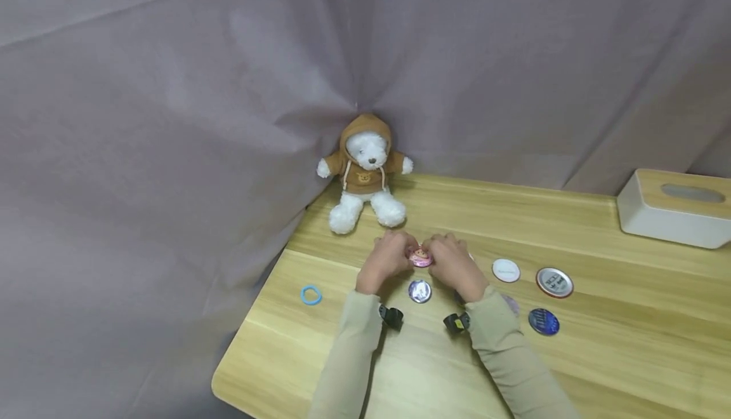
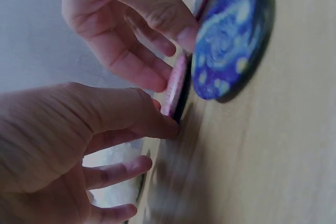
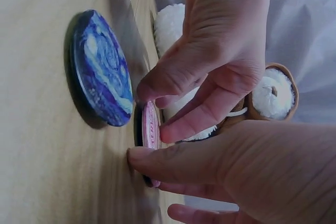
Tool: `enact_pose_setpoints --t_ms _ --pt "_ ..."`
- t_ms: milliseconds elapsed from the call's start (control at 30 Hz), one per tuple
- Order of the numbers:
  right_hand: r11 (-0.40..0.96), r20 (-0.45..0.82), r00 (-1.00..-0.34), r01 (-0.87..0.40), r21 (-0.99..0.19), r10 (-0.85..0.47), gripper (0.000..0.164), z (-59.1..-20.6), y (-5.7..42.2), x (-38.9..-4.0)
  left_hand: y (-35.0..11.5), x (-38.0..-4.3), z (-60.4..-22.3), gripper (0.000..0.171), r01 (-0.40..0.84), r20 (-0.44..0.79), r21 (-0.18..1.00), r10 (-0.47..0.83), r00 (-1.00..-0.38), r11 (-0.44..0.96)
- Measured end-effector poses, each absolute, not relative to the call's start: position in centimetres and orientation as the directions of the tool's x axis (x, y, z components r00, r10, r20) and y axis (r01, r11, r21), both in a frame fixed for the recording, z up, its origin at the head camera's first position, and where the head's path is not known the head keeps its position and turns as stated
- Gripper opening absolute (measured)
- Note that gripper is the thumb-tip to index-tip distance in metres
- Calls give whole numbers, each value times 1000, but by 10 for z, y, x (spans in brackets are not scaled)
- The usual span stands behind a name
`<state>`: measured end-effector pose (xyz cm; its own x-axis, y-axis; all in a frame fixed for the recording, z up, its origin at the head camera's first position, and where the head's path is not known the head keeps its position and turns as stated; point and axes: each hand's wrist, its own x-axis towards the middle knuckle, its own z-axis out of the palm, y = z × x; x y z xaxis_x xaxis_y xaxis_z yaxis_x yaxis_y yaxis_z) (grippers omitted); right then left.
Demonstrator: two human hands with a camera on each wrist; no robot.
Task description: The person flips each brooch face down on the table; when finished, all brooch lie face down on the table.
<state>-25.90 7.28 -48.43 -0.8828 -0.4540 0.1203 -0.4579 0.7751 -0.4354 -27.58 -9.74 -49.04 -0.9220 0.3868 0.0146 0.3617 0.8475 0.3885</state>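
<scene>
A pink round badge [image 1: 421, 258] with a printed picture lies between both hands, low over the table. My left hand [image 1: 391, 255] pinches its left edge with thumb and fingers, and my right hand [image 1: 455, 263] pinches the right edge. In the left wrist view the pink badge [image 2: 176, 85] appears nearly edge-on, tilted, with the left thumb at its near end. From the right wrist, its pink face [image 3: 151, 129] shows lettering, partly hidden by fingers. Closer to the person lies a blue swirl-painted badge [image 1: 419, 291], touched by neither hand.
Behind the hands a white teddy bear in a brown hoodie [image 1: 365, 174] sits against the grey curtain [image 1: 485, 76]. A blue ring [image 1: 311, 295] lies left. To the right are a white badge [image 1: 506, 270], a silver-backed badge [image 1: 554, 282], a dark blue badge [image 1: 544, 322] and a tissue box [image 1: 668, 216].
</scene>
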Motion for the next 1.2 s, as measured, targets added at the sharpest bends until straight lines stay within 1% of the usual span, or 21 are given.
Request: enact_pose_setpoints --t_ms 200,400,567,733,900,1033,1200 --pt "772 121 -889 -445 -454 -441 32 -485 73 -256 -99 -275 -495 30 362 26 415 387 -922 835" --pt "747 156 -878 -469 -472 -452 25 -487 78 -254 -102 -273 -497 26 379 51 452 400 -915 808" --pt "724 145 -885 -448 -525 -442 25 -486 82 -258 -105 -274 -496 25 376 87 485 384 -919 790" --pt "706 176 -887 -448 -549 -426 18 -486 85 -264 -107 -276 -494 23 394 127 447 379 -917 803" --pt "676 166 -886 -441 -590 -433 13 -484 89 -267 -106 -275 -493 16 404 147 407 378 -914 819" --pt "652 159 -884 -435 -621 -439 13 -481 92 -267 -105 -273 -492 18 402 155 400 372 -915 823" --pt "612 165 -893 -411 -676 -418 16 -477 97 -268 -104 -274 -488 18 430 218 404 372 -902 807"
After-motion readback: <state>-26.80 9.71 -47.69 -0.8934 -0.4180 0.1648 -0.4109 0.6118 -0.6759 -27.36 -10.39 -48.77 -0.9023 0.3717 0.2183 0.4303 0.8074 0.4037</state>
